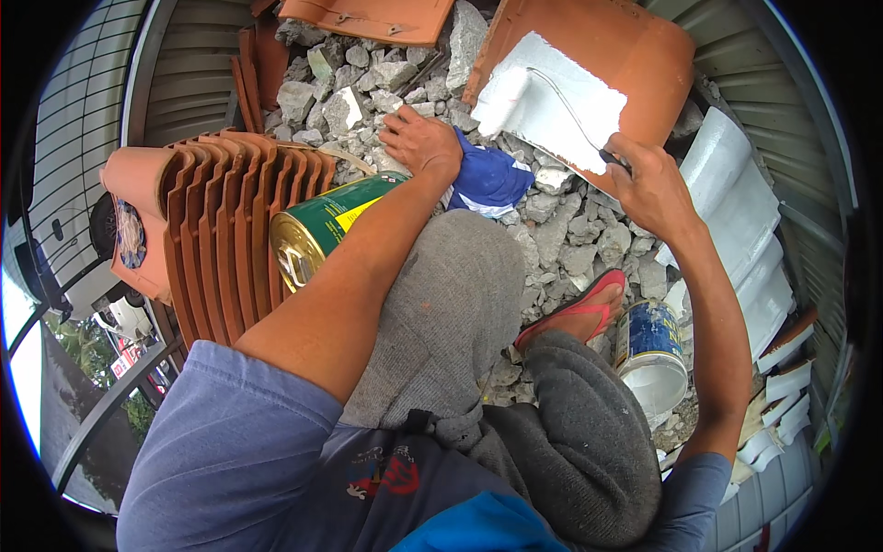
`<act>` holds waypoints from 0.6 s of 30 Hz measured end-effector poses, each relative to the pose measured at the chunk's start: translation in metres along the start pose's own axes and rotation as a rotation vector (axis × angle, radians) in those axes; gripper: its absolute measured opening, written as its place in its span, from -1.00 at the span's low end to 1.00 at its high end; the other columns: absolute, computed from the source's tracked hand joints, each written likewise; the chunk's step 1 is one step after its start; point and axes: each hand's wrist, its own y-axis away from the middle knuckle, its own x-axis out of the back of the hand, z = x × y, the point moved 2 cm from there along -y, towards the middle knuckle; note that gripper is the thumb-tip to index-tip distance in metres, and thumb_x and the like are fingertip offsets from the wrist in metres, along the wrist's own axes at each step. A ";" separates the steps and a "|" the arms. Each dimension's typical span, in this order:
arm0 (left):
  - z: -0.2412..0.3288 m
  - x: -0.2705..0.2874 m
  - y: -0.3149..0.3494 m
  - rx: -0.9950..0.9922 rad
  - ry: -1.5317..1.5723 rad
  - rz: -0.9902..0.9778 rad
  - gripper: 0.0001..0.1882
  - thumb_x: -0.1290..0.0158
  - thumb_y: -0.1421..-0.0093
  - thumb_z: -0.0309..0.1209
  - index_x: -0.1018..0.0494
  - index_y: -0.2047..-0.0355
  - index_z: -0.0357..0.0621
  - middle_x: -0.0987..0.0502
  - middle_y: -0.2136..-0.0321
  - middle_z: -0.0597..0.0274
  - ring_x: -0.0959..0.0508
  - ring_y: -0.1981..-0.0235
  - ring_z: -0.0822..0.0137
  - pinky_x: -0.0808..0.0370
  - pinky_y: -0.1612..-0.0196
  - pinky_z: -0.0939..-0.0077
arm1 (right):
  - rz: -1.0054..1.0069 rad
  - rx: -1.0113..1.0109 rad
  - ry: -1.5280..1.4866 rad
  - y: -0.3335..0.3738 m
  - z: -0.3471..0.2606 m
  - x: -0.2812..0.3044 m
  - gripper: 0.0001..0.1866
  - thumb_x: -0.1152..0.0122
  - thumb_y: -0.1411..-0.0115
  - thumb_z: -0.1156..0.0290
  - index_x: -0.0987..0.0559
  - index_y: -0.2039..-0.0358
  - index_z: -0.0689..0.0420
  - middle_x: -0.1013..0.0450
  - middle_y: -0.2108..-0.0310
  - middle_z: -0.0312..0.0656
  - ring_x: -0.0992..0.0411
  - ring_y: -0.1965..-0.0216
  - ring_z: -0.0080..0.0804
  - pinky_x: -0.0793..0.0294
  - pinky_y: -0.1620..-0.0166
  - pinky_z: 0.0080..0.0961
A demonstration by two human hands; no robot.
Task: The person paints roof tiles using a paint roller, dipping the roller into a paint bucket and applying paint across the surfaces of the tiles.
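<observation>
So my main worry here is the clay tile [649,57] rocking, since it's sitting over loose, jagged rubble [552,225] and pressing hard on one side could tip it. The right hand [648,179] is gripping the dark handle of the roller [504,99], whose white sleeve is lying near the left edge of the painted patch. Push too far that way and it could slip off, leaving a thick, drippy edge. The left hand [420,143] is resting palm-down on the stones, fingers loosely spread, so leaning on it could mean scrapes. The blue cloth [492,175] is bunching beside that wrist, near the wet-looking white, so I'd guess smears are possible.

Material-wise: the bare clay is showing matte orange, the coating is looking smooth with a ragged border, the wavy white tile [727,207] is shining at right, and the stacked tiles [221,225] are lining up in rippled ridges beside a green metal can [345,207].
</observation>
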 end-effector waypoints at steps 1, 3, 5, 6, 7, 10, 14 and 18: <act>0.000 0.000 0.000 -0.004 0.001 0.001 -0.68 -0.09 -0.17 -0.32 -0.38 0.11 -0.19 -0.33 0.03 -0.07 -0.38 0.02 -0.05 -0.35 -0.06 0.03 | 0.003 -0.003 -0.001 -0.001 -0.003 -0.006 -0.87 -0.21 -0.16 0.58 -0.52 0.26 0.25 -0.55 0.32 0.17 -0.51 0.26 0.23 -0.45 0.18 -0.01; -0.001 -0.001 0.000 0.011 0.011 -0.016 -0.67 -0.09 -0.16 -0.32 -0.38 0.11 -0.20 -0.33 0.03 -0.06 -0.37 0.02 -0.05 -0.35 -0.06 0.04 | 0.087 0.132 -0.071 -0.003 -0.006 -0.015 -0.85 -0.21 -0.17 0.57 -0.51 0.23 0.24 -0.55 0.33 0.16 -0.52 0.26 0.20 -0.46 0.17 -0.03; -0.004 -0.003 -0.003 0.018 -0.008 -0.006 -0.68 -0.09 -0.16 -0.32 -0.38 0.11 -0.20 -0.33 0.03 -0.06 -0.37 0.02 -0.05 -0.35 -0.06 0.03 | 0.075 0.117 -0.081 -0.003 0.000 -0.015 -0.84 -0.22 -0.18 0.56 -0.51 0.21 0.22 -0.55 0.34 0.15 -0.52 0.28 0.19 -0.45 0.18 -0.04; -0.005 -0.004 -0.005 0.032 -0.026 -0.001 -0.68 -0.09 -0.16 -0.32 -0.38 0.11 -0.19 -0.34 0.04 -0.05 -0.38 0.02 -0.05 -0.35 -0.06 0.03 | 0.056 0.104 -0.087 -0.003 0.004 -0.014 -0.83 -0.22 -0.19 0.54 -0.51 0.19 0.21 -0.54 0.36 0.14 -0.52 0.29 0.17 -0.45 0.18 -0.05; -0.002 -0.004 -0.001 0.041 -0.028 -0.032 -0.68 -0.09 -0.17 -0.32 -0.38 0.11 -0.19 -0.34 0.03 -0.05 -0.38 0.02 -0.05 -0.36 -0.05 0.03 | 0.057 0.100 -0.087 -0.001 0.009 -0.012 -0.83 -0.22 -0.19 0.54 -0.51 0.19 0.21 -0.54 0.36 0.14 -0.52 0.29 0.17 -0.45 0.18 -0.05; 0.002 0.001 0.001 0.000 -0.003 -0.007 -0.69 -0.08 -0.17 -0.32 -0.38 0.12 -0.18 -0.34 0.04 -0.04 -0.38 0.02 -0.05 -0.36 -0.05 0.04 | 0.048 0.116 -0.079 -0.002 0.014 -0.009 -0.82 -0.21 -0.23 0.53 -0.53 0.16 0.25 -0.55 0.34 0.13 -0.53 0.31 0.11 -0.45 0.22 -0.16; -0.001 -0.001 -0.003 0.005 -0.018 -0.021 -0.70 -0.08 -0.17 -0.32 -0.38 0.13 -0.17 -0.35 0.04 -0.03 -0.39 0.03 -0.04 -0.37 -0.03 0.06 | 0.108 0.137 -0.187 -0.012 -0.005 -0.023 -0.85 -0.20 -0.24 0.49 -0.52 0.18 0.19 -0.53 0.40 0.14 -0.50 0.34 0.13 -0.43 0.23 -0.08; -0.001 -0.003 -0.003 0.027 -0.053 -0.069 -0.64 -0.09 -0.18 -0.29 -0.34 0.09 -0.19 -0.32 0.01 -0.02 -0.36 0.01 0.00 -0.34 -0.05 0.08 | 0.090 0.142 -0.135 -0.009 -0.002 -0.022 -0.85 -0.19 -0.23 0.50 -0.52 0.19 0.20 -0.54 0.39 0.13 -0.51 0.31 0.13 -0.44 0.21 -0.06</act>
